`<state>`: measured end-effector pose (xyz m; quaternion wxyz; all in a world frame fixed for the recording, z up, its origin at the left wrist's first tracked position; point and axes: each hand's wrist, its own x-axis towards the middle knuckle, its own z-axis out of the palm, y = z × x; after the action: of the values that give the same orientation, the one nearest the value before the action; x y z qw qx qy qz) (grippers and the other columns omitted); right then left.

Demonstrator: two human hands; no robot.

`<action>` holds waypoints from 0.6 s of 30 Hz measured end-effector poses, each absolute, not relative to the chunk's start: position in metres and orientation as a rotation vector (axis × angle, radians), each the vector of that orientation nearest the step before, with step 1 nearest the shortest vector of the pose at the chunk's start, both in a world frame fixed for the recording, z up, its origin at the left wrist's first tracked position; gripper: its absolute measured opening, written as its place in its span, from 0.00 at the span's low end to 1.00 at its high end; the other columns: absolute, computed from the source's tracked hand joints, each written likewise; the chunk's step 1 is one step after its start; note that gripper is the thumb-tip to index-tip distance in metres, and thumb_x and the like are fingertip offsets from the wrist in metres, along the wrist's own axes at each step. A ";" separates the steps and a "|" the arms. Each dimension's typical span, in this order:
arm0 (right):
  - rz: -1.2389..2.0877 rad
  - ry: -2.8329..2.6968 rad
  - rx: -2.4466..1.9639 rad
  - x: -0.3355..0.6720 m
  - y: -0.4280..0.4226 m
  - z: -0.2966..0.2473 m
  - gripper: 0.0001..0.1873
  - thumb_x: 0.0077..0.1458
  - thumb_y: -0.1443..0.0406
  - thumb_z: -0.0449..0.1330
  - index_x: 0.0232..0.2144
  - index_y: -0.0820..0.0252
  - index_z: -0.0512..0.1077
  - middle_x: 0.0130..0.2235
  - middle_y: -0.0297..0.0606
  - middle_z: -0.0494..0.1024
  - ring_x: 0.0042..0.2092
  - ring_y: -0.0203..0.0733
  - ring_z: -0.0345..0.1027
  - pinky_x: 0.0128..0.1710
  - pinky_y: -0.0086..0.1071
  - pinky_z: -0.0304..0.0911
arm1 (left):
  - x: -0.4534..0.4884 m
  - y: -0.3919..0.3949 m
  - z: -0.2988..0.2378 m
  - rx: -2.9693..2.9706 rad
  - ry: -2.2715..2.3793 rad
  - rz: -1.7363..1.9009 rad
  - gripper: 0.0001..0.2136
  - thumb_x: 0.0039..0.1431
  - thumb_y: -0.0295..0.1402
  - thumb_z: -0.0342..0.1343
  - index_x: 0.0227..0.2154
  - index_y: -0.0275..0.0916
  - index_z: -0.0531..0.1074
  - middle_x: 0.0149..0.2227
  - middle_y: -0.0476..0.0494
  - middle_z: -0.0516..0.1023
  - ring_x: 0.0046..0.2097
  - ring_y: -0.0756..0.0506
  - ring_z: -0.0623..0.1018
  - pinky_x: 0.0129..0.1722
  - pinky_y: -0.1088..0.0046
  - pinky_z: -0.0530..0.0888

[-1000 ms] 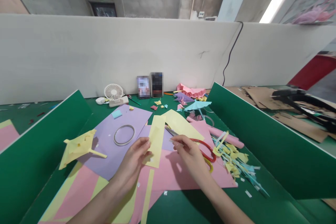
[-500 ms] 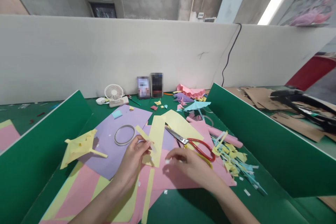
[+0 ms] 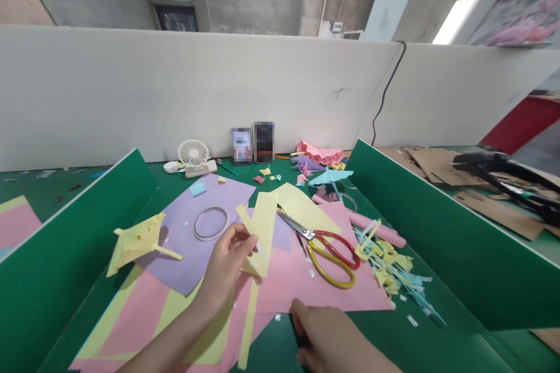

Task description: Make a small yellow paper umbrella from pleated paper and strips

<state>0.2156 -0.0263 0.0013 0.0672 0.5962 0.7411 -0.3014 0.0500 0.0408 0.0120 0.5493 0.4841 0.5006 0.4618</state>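
My left hand (image 3: 234, 253) is closed on a narrow yellow paper strip (image 3: 245, 219), thumb against fingers, above a wider yellow paper piece (image 3: 264, 215). A glossy clear patch, perhaps tape, shows near the strip's lower end. My right hand (image 3: 326, 335) is low over the green tabletop at the near edge of the pink paper (image 3: 280, 297). Its thumb and forefinger are bent and apart, with a dark gap between them; I see nothing held. Scissors (image 3: 310, 235) with red and yellow handles lie ahead of it. A long yellow strip (image 3: 248, 326) lies between the hands.
A tape roll (image 3: 210, 208) rests on purple paper (image 3: 175, 274). A yellow paper umbrella (image 3: 136, 240) lies left, a blue one (image 3: 331, 176) at the back. Paper scraps (image 3: 391, 262) pile up on the right. Green side panels (image 3: 420, 233) flank the workspace. A small fan (image 3: 193, 154) stands behind.
My right hand has drawn back toward me, off the pink paper, uncovering the yellow scissor handle. My left hand has shifted slightly right, with the strip still in it.
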 end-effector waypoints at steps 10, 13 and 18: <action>-0.595 2.237 1.799 0.212 -0.021 0.015 0.12 0.42 0.66 0.61 0.33 0.64 0.72 0.35 0.51 0.76 0.35 0.58 0.71 0.23 0.33 0.52 | 0.050 0.039 0.018 1.245 1.226 1.077 0.07 0.51 0.34 0.54 0.22 0.41 0.64 0.22 0.53 0.64 0.27 0.50 0.67 0.29 0.76 0.65; -0.606 2.487 2.064 0.215 -0.011 0.024 0.09 0.52 0.65 0.53 0.33 0.61 0.71 0.35 0.45 0.75 0.33 0.49 0.69 0.26 0.33 0.56 | 0.052 0.037 0.021 1.263 1.208 1.068 0.07 0.50 0.35 0.55 0.21 0.41 0.64 0.22 0.52 0.64 0.26 0.50 0.67 0.29 0.75 0.65; -1.472 2.700 2.180 0.207 0.011 0.026 0.08 0.53 0.64 0.52 0.27 0.58 0.69 0.23 0.31 0.70 0.25 0.36 0.63 0.23 0.26 0.53 | 0.055 0.032 0.019 1.252 1.154 1.015 0.09 0.49 0.38 0.55 0.21 0.41 0.63 0.23 0.53 0.62 0.27 0.50 0.67 0.27 0.77 0.64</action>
<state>0.2075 0.0114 0.0259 -0.3089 0.5501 0.6812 -0.3714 0.0548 0.0324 0.0189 0.5477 0.5283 0.4872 0.4284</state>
